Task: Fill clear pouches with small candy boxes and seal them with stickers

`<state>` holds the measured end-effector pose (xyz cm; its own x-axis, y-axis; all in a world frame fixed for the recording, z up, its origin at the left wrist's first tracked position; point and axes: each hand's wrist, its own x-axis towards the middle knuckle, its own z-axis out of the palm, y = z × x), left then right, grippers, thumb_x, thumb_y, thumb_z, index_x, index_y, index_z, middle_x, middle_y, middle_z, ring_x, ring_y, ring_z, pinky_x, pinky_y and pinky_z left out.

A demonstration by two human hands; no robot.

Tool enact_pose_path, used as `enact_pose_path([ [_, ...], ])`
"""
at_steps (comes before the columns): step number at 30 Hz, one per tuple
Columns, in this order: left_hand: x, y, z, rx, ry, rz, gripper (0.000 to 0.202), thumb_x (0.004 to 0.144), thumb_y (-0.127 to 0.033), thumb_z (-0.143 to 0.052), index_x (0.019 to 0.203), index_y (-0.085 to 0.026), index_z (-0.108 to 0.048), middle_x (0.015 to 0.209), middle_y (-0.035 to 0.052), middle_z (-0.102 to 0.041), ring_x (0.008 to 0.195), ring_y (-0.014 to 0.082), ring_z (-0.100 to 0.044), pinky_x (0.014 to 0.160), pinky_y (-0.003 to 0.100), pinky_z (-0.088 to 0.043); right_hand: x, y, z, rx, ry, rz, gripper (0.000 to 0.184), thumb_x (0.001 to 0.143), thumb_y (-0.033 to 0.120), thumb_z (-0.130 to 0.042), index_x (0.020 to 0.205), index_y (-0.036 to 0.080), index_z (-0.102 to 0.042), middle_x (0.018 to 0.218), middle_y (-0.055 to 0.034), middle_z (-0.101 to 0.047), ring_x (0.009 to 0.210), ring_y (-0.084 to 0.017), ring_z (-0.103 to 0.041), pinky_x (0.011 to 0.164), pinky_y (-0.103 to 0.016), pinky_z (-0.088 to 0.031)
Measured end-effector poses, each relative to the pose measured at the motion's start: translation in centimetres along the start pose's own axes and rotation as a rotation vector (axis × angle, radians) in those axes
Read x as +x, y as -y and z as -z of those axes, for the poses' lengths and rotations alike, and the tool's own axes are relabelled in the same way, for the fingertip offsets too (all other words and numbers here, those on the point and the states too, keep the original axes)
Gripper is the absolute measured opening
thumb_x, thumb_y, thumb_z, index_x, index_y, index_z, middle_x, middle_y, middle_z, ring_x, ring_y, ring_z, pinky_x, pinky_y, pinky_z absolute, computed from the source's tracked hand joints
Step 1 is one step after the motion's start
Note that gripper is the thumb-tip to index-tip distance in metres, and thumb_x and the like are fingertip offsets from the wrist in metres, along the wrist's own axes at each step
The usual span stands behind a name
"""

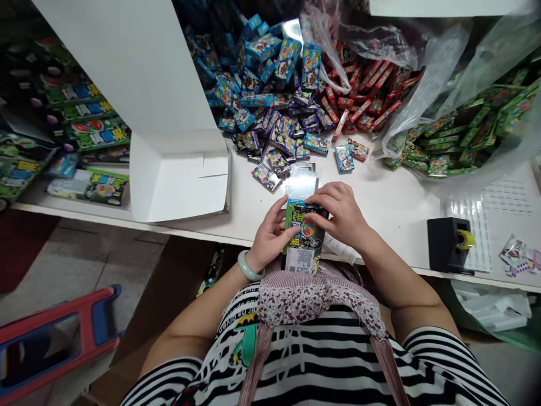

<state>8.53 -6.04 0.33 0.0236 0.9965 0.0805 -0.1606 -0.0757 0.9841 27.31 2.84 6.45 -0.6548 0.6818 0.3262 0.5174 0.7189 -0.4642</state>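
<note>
A black and green candy box [303,239] with bright printing stands tilted at the table's front edge, close to my body. My left hand [270,234] grips its left side, thumb across the printed face. Over the top right of the box, my right hand [338,211] has its fingers bent around the opening end. A bit of blue, seemingly a small blue box, shows at that end. Just behind lies a shiny clear flap or sheet [301,183]. Small purple boxes [267,176] lie beyond my hands, and a small blue box [344,159] lies to the right.
An open white carton [181,192] stands at left, near packed black-green boxes [105,186]. Piles of blue [264,48], red [376,84] and green boxes [439,163] fill the back, partly in plastic bags. A tape dispenser [448,245] sits right; a red-blue stool [80,332] stands on the floor.
</note>
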Motion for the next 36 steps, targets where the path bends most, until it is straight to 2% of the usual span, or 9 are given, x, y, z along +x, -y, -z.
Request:
enact_pose_path([
  [8,-1.0,-0.4,1.0,-0.007,0.059,-0.001,0.067,0.086,-0.024,-0.072,0.145,-0.032,-0.042,0.119,0.0061,-0.068,0.092,0.0132,-0.07,0.081,0.024,-0.06,-0.9,1.1,-0.3,-0.01,-0.036,0.087,0.02,0.096,0.039,-0.057,0.103,0.024,-0.068,0.098,-0.0046,-0.07,0.098,-0.023,-0.056,0.089,-0.039,-0.037],
  [13,-0.7,-0.4,1.5,0.022,0.121,0.037,0.064,0.085,-0.025,-0.073,0.142,-0.033,-0.043,0.119,0.0052,-0.067,0.094,0.0146,-0.07,0.081,0.026,-0.061,-1.4,1.2,-0.9,0.005,0.005,0.036,0.019,0.096,0.04,-0.055,0.103,0.026,-0.067,0.098,-0.0039,-0.07,0.097,-0.023,-0.057,0.088,-0.041,-0.037],
  [23,-0.3,-0.8,1.5,0.083,0.147,0.117,0.051,0.083,-0.036,-0.074,0.128,-0.026,-0.053,0.109,0.0052,-0.068,0.088,0.0165,-0.071,0.076,0.029,-0.063,-1.7,1.2,-1.2,0.08,0.061,-0.036,0.019,0.096,0.038,-0.052,0.103,0.028,-0.068,0.099,-0.0043,-0.069,0.099,-0.024,-0.057,0.092,-0.044,-0.039],
  [25,-0.2,-1.1,1.7,0.123,0.138,0.088,0.05,0.083,-0.037,-0.073,0.128,-0.025,-0.054,0.11,0.0058,-0.068,0.091,0.0178,-0.071,0.077,0.03,-0.063,-1.9,1.2,-1.2,0.081,0.019,-0.01,0.017,0.095,0.035,-0.055,0.104,0.029,-0.067,0.102,-0.0043,-0.068,0.104,-0.025,-0.057,0.095,-0.045,-0.039],
  [27,-0.1,-1.3,1.9,0.172,0.114,0.052,0.049,0.084,-0.037,-0.072,0.128,-0.025,-0.053,0.114,0.007,-0.067,0.096,0.0192,-0.07,0.08,0.031,-0.063,-2.6,1.1,-1.4,0.108,-0.109,-0.019,0.017,0.093,0.032,-0.058,0.109,0.029,-0.065,0.111,-0.0057,-0.065,0.114,-0.026,-0.055,0.1,-0.047,-0.04],
  [29,0.0,-1.3,2.1,0.197,0.095,0.036,0.051,0.085,-0.036,-0.071,0.13,-0.025,-0.051,0.118,0.0077,-0.066,0.1,0.0196,-0.069,0.083,0.032,-0.062,-3.8,1.1,-1.9,0.172,-0.296,-0.114,0.024,0.09,0.031,-0.063,0.113,0.028,-0.061,0.116,-0.0075,-0.062,0.116,-0.026,-0.055,0.101,-0.047,-0.042],
  [31,-0.1,-1.2,2.3,0.192,0.092,0.04,0.052,0.086,-0.035,-0.071,0.132,-0.025,-0.049,0.119,0.0078,-0.065,0.1,0.0189,-0.069,0.083,0.032,-0.062,-5.0,1.3,-2.8,0.3,-0.402,-0.275,0.028,0.087,0.033,-0.066,0.113,0.027,-0.056,0.109,-0.0068,-0.063,0.105,-0.023,-0.06,0.092,-0.043,-0.05],
  [34,-0.2,-1.0,2.2,0.198,0.087,0.034,0.053,0.085,-0.035,-0.071,0.132,-0.025,-0.049,0.119,0.0078,-0.066,0.1,0.0183,-0.069,0.083,0.031,-0.061,-5.9,1.9,-4.2,0.543,-0.375,-0.507,0.03,0.086,0.038,-0.066,0.111,0.026,-0.055,0.098,-0.0036,-0.065,0.09,-0.018,-0.065,0.077,-0.035,-0.055],
  [36,0.0,-1.1,2.1,0.218,0.053,-0.002,0.046,0.087,-0.036,-0.07,0.128,-0.024,-0.054,0.117,0.0078,-0.066,0.101,0.0184,-0.068,0.085,0.032,-0.06,-5.7,2.2,-4.8,0.645,-0.371,-0.605,0.028,0.085,0.04,-0.065,0.107,0.025,-0.058,0.095,-0.0024,-0.067,0.082,-0.016,-0.066,0.074,-0.033,-0.056],
])
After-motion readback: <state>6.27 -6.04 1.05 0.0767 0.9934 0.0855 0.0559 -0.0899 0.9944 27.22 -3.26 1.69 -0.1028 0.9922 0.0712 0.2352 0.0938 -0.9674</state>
